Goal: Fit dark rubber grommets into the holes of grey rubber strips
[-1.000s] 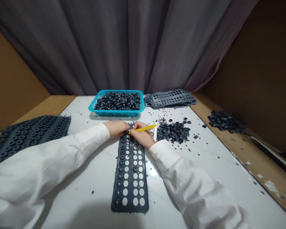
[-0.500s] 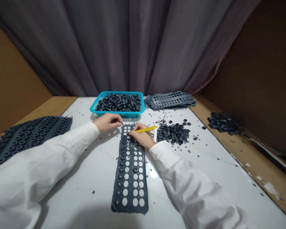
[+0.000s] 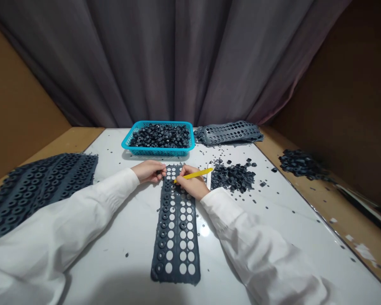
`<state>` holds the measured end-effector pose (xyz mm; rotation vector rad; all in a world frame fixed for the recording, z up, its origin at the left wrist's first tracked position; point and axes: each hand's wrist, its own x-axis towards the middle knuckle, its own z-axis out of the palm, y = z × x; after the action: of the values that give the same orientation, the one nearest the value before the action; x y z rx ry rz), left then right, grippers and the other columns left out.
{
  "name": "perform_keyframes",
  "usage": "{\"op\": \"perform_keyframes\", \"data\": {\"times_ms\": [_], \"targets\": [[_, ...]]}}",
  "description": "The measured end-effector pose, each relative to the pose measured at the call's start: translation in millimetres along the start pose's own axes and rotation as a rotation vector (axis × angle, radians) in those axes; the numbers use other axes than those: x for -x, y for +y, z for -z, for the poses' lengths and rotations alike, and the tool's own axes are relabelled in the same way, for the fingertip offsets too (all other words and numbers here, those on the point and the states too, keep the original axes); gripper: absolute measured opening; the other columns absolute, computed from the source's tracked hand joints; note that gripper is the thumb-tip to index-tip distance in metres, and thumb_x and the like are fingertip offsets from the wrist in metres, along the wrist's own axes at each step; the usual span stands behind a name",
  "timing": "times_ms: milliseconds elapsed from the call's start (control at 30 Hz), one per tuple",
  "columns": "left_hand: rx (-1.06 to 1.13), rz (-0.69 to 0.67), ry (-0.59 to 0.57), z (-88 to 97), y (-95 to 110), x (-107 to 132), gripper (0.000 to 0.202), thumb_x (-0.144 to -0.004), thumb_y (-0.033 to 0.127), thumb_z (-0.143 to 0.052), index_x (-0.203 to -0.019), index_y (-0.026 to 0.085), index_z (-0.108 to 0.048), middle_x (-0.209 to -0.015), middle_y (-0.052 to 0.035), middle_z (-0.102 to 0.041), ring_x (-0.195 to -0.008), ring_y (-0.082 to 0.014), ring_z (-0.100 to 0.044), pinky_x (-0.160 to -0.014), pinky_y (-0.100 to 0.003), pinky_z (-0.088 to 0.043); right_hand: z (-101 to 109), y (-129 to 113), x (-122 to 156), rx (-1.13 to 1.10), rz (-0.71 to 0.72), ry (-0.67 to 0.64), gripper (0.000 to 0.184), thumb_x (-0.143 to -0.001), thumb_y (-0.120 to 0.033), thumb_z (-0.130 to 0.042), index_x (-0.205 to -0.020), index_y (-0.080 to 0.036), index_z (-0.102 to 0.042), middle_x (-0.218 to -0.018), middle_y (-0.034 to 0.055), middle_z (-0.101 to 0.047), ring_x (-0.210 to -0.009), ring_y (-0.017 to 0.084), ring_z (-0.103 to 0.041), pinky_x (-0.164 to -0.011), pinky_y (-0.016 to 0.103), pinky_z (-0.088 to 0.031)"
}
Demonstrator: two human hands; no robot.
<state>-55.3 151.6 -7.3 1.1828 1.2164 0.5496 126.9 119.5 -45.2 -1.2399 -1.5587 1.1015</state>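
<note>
A long dark rubber sheet (image 3: 175,275) with rows of round holes lies lengthwise before me; rings fill the left column, while white shows through many other holes. My right hand (image 3: 193,183) is closed around a slim yellow pen-like tool (image 3: 197,173). The tool's tip points down at the sheet's upper part, close to the ring-filled holes. At the sheet's upper left edge is my left hand (image 3: 150,171), its thumb and fingers pinched together. A dark spot shows between them, but what they grip is too small to make out.
A blue basket (image 3: 126,146) full of small black pieces stands behind the hands. Perforated sheets (image 3: 231,133) lie at its right, with a loose heap of dark bits (image 3: 233,177) nearer. Ringed sheets (image 3: 51,178) lie at the left. Another dark pile (image 3: 300,163) sits at the right.
My left hand has come down and right, from beside the basket's front to the sheet's edge, its fingers curling in. The right hand with the yellow tool stays nearly in place.
</note>
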Motion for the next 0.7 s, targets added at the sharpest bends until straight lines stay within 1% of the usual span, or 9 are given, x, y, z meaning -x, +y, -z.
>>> {"op": "perform_keyframes", "data": {"times_ms": [33,100,167,200,267,367,467,600,700], "targets": [[-0.064,-0.041,-0.003,-0.3,-0.4,0.3,0.012,-0.068,0.023,-0.058,-0.074,0.013,-0.058,-0.061,-0.0016,-0.056,-0.046,-0.0090,-0.043,-0.045,-0.020,-0.035,0.0,0.7,-0.3,0.001,0.004,-0.004,0.011,-0.062,-0.021,-0.055,-0.057,-0.020,-0.045,-0.050,-0.0055,-0.052,-0.048,0.010,-0.047,-0.047,0.020,-0.034],[-0.342,-0.196,-0.028,-1.3,0.1,2.7,0.019,-0.069,0.019,-0.058,-0.087,0.014,-0.062,-0.066,-0.0005,-0.060,-0.053,-0.0109,-0.048,-0.052,-0.022,-0.039,0.0,1.8,-0.8,0.002,0.009,-0.010,0.012,-0.062,-0.021,-0.055,-0.058,-0.020,-0.045,-0.050,-0.0056,-0.051,-0.048,0.010,-0.047,-0.047,0.020,-0.033],[-0.732,-0.382,-0.085,-3.1,3.0,5.8,0.019,-0.073,0.018,-0.055,-0.089,0.015,-0.065,-0.072,-0.0016,-0.064,-0.066,-0.0142,-0.055,-0.064,-0.024,-0.042,-0.1,1.9,-1.4,0.006,0.000,-0.012,0.013,-0.062,-0.021,-0.056,-0.057,-0.020,-0.044,-0.050,-0.0057,-0.051,-0.049,0.010,-0.047,-0.046,0.020,-0.033],[-0.902,-0.451,-0.115,-4.5,5.2,6.9,0.017,-0.075,0.017,-0.055,-0.088,0.015,-0.066,-0.075,-0.0028,-0.065,-0.071,-0.0158,-0.057,-0.068,-0.025,-0.043,-0.1,1.7,-1.6,0.009,-0.007,-0.013,0.013,-0.062,-0.021,-0.056,-0.057,-0.020,-0.044,-0.050,-0.0057,-0.050,-0.049,0.010,-0.047,-0.046,0.020,-0.033],[-1.108,-0.518,-0.158,-7.4,9.5,7.3,0.016,-0.075,0.015,-0.056,-0.086,0.013,-0.068,-0.081,-0.0056,-0.067,-0.077,-0.0177,-0.060,-0.071,-0.025,-0.043,-0.3,0.9,-1.9,0.012,-0.017,-0.009,0.015,-0.062,-0.022,-0.057,-0.056,-0.020,-0.044,-0.049,-0.0057,-0.049,-0.049,0.010,-0.047,-0.047,0.020,-0.033],[-1.257,-0.567,-0.192,-10.7,13.0,3.7,0.015,-0.072,0.012,-0.061,-0.086,0.011,-0.068,-0.081,-0.0078,-0.066,-0.075,-0.0183,-0.061,-0.068,-0.024,-0.043,-0.9,-0.4,-2.1,0.016,-0.017,-0.006,0.016,-0.061,-0.022,-0.057,-0.054,-0.020,-0.043,-0.049,-0.0056,-0.049,-0.049,0.010,-0.046,-0.047,0.020,-0.033],[-1.346,-0.621,-0.244,-10.2,12.9,-0.8,0.015,-0.073,0.012,-0.062,-0.086,0.012,-0.069,-0.080,-0.0084,-0.065,-0.074,-0.0184,-0.060,-0.067,-0.024,-0.044,-1.3,-1.6,-2.0,0.018,-0.011,0.000,0.016,-0.061,-0.021,-0.057,-0.054,-0.020,-0.043,-0.049,-0.0059,-0.048,-0.049,0.010,-0.045,-0.047,0.020,-0.032],[-1.390,-0.680,-0.314,-5.8,12.2,-1.1,0.018,-0.075,0.011,-0.059,-0.089,0.014,-0.070,-0.081,-0.0075,-0.064,-0.075,-0.0176,-0.060,-0.069,-0.023,-0.045,-1.4,-2.0,-2.5,0.020,-0.008,0.016,0.016,-0.061,-0.021,-0.056,-0.053,-0.020,-0.042,-0.048,-0.0062,-0.046,-0.050,0.010,-0.044,-0.047,0.020,-0.032],[-1.405,-0.692,-0.324,-4.8,10.5,1.4,0.021,-0.076,0.009,-0.056,-0.090,0.014,-0.070,-0.081,-0.0066,-0.063,-0.074,-0.0167,-0.060,-0.067,-0.021,-0.045,-1.6,-0.8,-3.1,0.036,-0.016,0.018,0.016,-0.060,-0.021,-0.057,-0.053,-0.020,-0.043,-0.048,-0.0061,-0.046,-0.050,0.010,-0.043,-0.047,0.020,-0.031]]}}
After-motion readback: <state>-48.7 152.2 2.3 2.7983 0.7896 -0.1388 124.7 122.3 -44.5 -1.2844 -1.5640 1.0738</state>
